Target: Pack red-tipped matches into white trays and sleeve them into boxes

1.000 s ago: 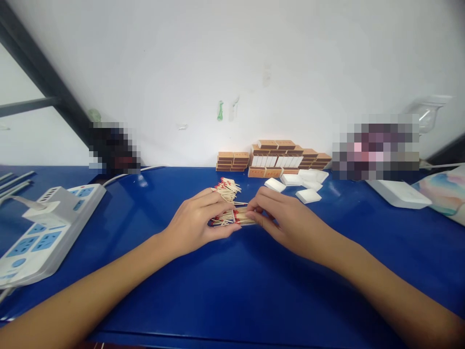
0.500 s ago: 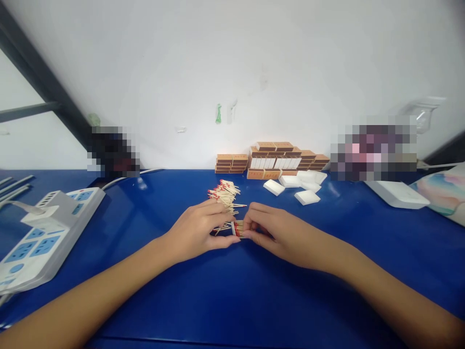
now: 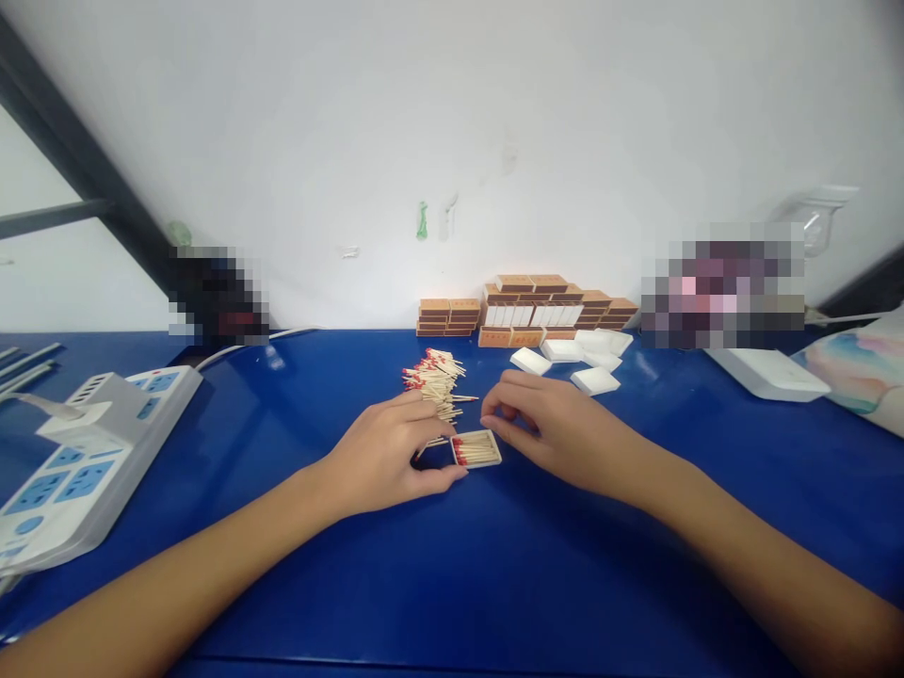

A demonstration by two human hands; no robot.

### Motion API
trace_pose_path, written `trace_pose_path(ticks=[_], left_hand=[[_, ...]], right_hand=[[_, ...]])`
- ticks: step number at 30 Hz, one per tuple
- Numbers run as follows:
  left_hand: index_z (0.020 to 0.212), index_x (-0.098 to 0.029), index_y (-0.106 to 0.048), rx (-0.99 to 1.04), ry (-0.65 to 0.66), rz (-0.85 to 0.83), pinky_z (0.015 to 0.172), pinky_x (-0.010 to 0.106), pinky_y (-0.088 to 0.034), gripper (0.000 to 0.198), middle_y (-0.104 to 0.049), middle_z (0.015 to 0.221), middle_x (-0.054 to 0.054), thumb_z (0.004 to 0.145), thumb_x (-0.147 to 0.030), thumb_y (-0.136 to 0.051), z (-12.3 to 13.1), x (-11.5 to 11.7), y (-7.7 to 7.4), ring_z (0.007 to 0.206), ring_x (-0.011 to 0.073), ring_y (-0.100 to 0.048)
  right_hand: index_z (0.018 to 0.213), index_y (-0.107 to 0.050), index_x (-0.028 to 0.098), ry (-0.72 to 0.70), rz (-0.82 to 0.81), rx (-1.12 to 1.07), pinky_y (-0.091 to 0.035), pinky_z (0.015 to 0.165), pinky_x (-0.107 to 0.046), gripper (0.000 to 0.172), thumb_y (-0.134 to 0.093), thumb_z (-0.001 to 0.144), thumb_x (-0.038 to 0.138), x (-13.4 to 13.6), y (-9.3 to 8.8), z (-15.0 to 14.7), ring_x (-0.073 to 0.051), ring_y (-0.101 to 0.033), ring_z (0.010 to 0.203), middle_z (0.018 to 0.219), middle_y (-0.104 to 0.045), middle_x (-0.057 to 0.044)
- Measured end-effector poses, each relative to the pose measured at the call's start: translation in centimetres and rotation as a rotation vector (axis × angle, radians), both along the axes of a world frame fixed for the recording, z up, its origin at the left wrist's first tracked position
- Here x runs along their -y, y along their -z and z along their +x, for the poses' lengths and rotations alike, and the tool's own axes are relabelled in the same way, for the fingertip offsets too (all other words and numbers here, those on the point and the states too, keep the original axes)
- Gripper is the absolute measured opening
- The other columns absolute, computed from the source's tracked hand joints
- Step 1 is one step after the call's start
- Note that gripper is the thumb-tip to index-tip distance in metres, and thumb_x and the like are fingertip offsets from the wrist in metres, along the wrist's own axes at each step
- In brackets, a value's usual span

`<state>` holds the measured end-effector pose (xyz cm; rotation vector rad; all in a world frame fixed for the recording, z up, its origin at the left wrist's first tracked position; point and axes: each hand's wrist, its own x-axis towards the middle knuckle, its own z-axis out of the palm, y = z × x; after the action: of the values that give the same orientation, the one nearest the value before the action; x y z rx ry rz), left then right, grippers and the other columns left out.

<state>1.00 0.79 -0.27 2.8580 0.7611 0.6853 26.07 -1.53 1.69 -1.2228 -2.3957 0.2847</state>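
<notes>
Left fingers [image 3: 443,481] grasp a white matchbox tray [image 3: 484,463]; loose matches [image 3: 436,377] heap just beyond them. Right fingers [image 3: 517,437] curl nearby, whether holding anything unclear.

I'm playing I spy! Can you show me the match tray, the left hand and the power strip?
Match tray [image 3: 484,463], head view: its front rim.
Left hand [image 3: 385,454], head view: its back.
Power strip [image 3: 85,478], head view: blue socket.

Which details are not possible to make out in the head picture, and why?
Head view:
Some loose matches: hidden by the left hand.
Inside the right hand: its curl hides whether anything is held.
Print on stacked matchboxes: too small.
Power strip: cut off by left edge.
</notes>
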Motion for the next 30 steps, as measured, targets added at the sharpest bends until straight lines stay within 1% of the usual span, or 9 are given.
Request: trace_pose_path(ticks=[3, 6, 8, 11, 15, 22, 26, 30], left_hand=[[0.105, -0.018, -0.074, 0.062, -0.038, -0.004, 0.075, 0.033, -0.05, 0.027, -0.064, 0.078, 0.002, 0.09, -0.041, -0.072, 0.1, 0.0, -0.1, 0.079, 0.019, -0.059], [0.099, -0.018, -0.075, 0.025, -0.027, -0.033, 0.073, 0.032, -0.05, 0.025, -0.062, 0.076, 0.001, 0.089, -0.04, -0.073, 0.1, 0.1, -0.1, 0.078, 0.0187, -0.059], [0.098, -0.018, -0.075, 0.021, -0.025, -0.045, 0.074, 0.033, -0.05, 0.024, -0.062, 0.076, 0.001, 0.089, -0.04, -0.073, 0.2, 0.2, -0.1, 0.078, 0.0187, -0.059], [0.1, -0.019, -0.075, 0.051, -0.046, -0.063, 0.074, 0.033, -0.049, 0.025, -0.063, 0.077, 0.001, 0.088, -0.042, -0.073, 0.3, 0.5, -0.1, 0.078, 0.0185, -0.058], [0.097, -0.02, -0.076, 0.014, -0.023, -0.093, 0.072, 0.032, -0.049, 0.023, -0.061, 0.075, 0.001, 0.088, -0.042, -0.073, 0.4, 0.8, 0.0, 0.078, 0.0186, -0.058], [0.095, -0.02, -0.075, 0.014, -0.036, -0.069, 0.074, 0.033, -0.049, 0.023, -0.063, 0.075, 0.002, 0.089, -0.041, -0.072, 0.6, 0.9, -0.1, 0.078, 0.0189, -0.059], [0.096, -0.019, -0.075, 0.002, -0.037, -0.078, 0.076, 0.034, -0.05, 0.023, -0.064, 0.077, 0.002, 0.089, -0.041, -0.071, 0.5, 0.9, -0.1, 0.079, 0.0191, -0.06], [0.097, -0.02, -0.075, 0.017, -0.039, -0.08, 0.072, 0.033, -0.049, 0.023, -0.062, 0.074, 0.001, 0.09, -0.041, -0.071, 0.6, 1.0, -0.1, 0.076, 0.0185, -0.059]], right_hand=[[0.094, -0.065, 0.02, 0.062, 0.083, -0.005, -0.04, 0.063, -0.029, 0.009, -0.057, 0.099, 0.022, -0.7, 0.1, 0.6, -0.016, -0.056, 0.073, 0.085, -0.061, -0.003], [0.091, -0.064, 0.02, 0.1, 0.138, -0.021, -0.039, 0.064, -0.03, 0.01, -0.057, 0.098, 0.023, -1.1, 0.2, 1.1, -0.017, -0.055, 0.073, 0.082, -0.061, -0.003], [0.089, -0.063, 0.02, 0.12, 0.147, -0.028, -0.039, 0.064, -0.03, 0.011, -0.057, 0.098, 0.023, -1.3, 0.1, 1.2, -0.017, -0.054, 0.071, 0.08, -0.06, -0.003], [0.087, -0.062, 0.021, 0.161, 0.156, -0.031, -0.038, 0.063, -0.031, 0.014, -0.056, 0.098, 0.025, -1.4, 0.0, 1.4, -0.017, -0.054, 0.069, 0.078, -0.061, -0.003], [0.086, -0.062, 0.021, 0.208, 0.147, -0.03, -0.038, 0.062, -0.031, 0.016, -0.056, 0.098, 0.028, -1.5, 0.1, 1.7, -0.017, -0.054, 0.068, 0.078, -0.062, -0.003], [0.086, -0.062, 0.021, 0.169, 0.151, -0.036, -0.038, 0.062, -0.031, 0.015, -0.055, 0.099, 0.028, -1.3, 0.1, 1.5, -0.017, -0.054, 0.068, 0.076, -0.061, -0.002], [0.086, -0.063, 0.021, 0.158, 0.118, -0.047, -0.037, 0.061, -0.03, 0.014, -0.057, 0.098, 0.027, -1.2, 0.1, 1.2, -0.016, -0.053, 0.067, 0.075, -0.06, -0.002], [0.089, -0.066, 0.02, 0.152, 0.062, -0.057, -0.039, 0.064, -0.03, 0.012, -0.06, 0.097, 0.026, -1.5, 1.2, 0.9, -0.016, -0.054, 0.07, 0.078, -0.06, -0.001]])
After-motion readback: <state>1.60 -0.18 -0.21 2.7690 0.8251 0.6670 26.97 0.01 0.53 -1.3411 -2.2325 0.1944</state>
